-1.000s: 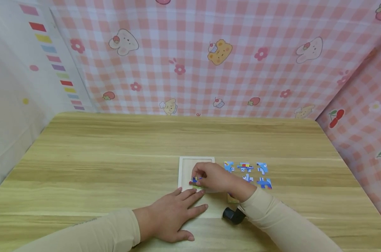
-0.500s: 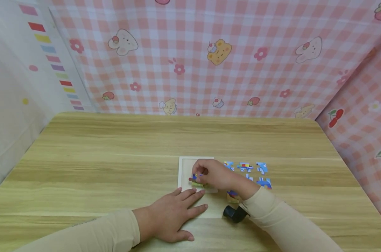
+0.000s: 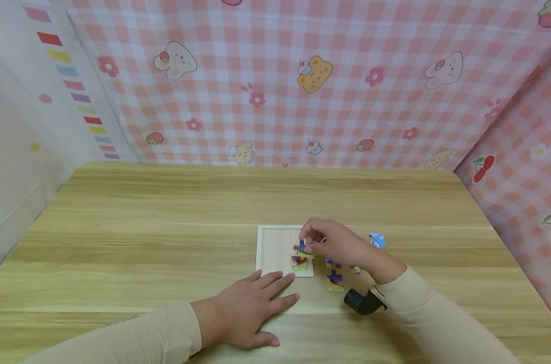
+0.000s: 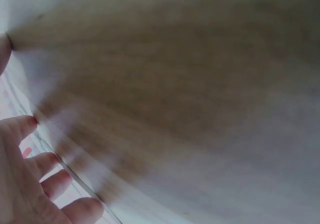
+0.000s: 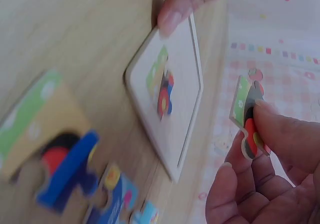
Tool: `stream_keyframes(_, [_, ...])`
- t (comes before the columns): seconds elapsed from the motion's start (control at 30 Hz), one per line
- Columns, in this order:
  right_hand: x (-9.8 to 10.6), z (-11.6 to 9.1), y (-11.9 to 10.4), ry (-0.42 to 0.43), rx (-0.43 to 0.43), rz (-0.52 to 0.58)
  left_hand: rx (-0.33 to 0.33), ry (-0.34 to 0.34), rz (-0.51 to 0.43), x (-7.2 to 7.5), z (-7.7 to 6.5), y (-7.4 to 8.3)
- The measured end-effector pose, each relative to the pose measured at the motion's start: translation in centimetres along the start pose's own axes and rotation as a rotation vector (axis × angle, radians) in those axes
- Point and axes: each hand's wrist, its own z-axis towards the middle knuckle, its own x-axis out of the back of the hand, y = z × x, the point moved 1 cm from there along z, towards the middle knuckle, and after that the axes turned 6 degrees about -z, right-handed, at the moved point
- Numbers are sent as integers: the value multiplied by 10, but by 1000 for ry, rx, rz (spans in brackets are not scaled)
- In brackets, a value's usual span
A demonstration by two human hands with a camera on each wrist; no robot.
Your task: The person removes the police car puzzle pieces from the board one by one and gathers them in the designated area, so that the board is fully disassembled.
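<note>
My right hand pinches a wooden jigsaw piece with a green edge, black and red between thumb and fingers. In the head view it is held over the right side of a pale wooden puzzle tray. Another jigsaw piece, green with a red and blue picture, lies inside the tray's front right corner. My left hand lies palm down with fingers spread, fingertips right at the tray's front edge. In the left wrist view the left hand shows its fingers along that edge.
Several loose jigsaw pieces lie right of the tray, among them a tan and blue one nearest the front and a light blue one farther back. My right forearm hides some. A black device sits at my right wrist. Patterned cloth hangs behind the table.
My right hand has moved right and slightly away from me, carrying the pinched jigsaw piece. The piece in the tray's corner now shows plainly. My left hand stays put.
</note>
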Motion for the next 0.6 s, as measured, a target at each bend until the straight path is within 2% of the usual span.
stream_keyframes(0.3, [14,-16,12,20,-59,-9,0,-18,-31,0,0,-1])
stream_keyframes(0.6, [23,-34,23,-9,-27,-38,3,-9,-21,0,0,0])
